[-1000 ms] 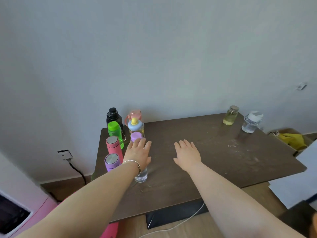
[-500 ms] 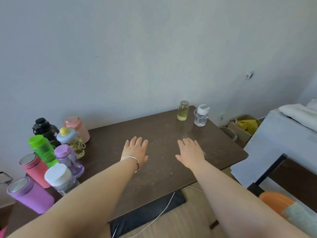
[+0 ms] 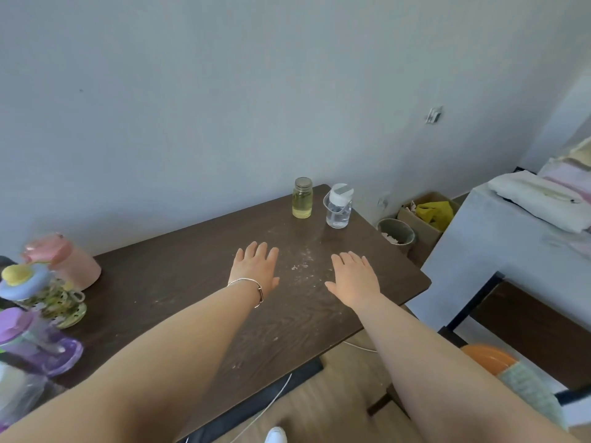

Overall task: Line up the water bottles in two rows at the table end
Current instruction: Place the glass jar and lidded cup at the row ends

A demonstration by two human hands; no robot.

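Observation:
Both my hands hover flat over the dark wooden table (image 3: 179, 282), fingers spread and holding nothing. My left hand (image 3: 256, 266), with a bracelet at the wrist, is near the table's middle; my right hand (image 3: 355, 276) is beside it. Beyond them at the far right corner stand a glass bottle of yellow liquid (image 3: 302, 198) and a clear bottle with a white cap (image 3: 339, 206). At the left end stand a pink bottle (image 3: 68, 260), a blue-lidded bottle with a yellow knob (image 3: 35, 289), a purple bottle (image 3: 32, 340) and a clear bottle (image 3: 16, 391), partly cut off.
A grey wall runs behind the table. Right of the table on the floor are a grey bin (image 3: 396, 233) and a cardboard box with yellow contents (image 3: 428, 214). A grey-covered bench with folded cloth (image 3: 511, 238) stands at the right. A white cable (image 3: 271, 401) lies under the table.
My view has swung right, so the grouped bottles slid to the left edge and the two far bottles came closer. My left hand left the bottle group; both hands moved toward the right end.

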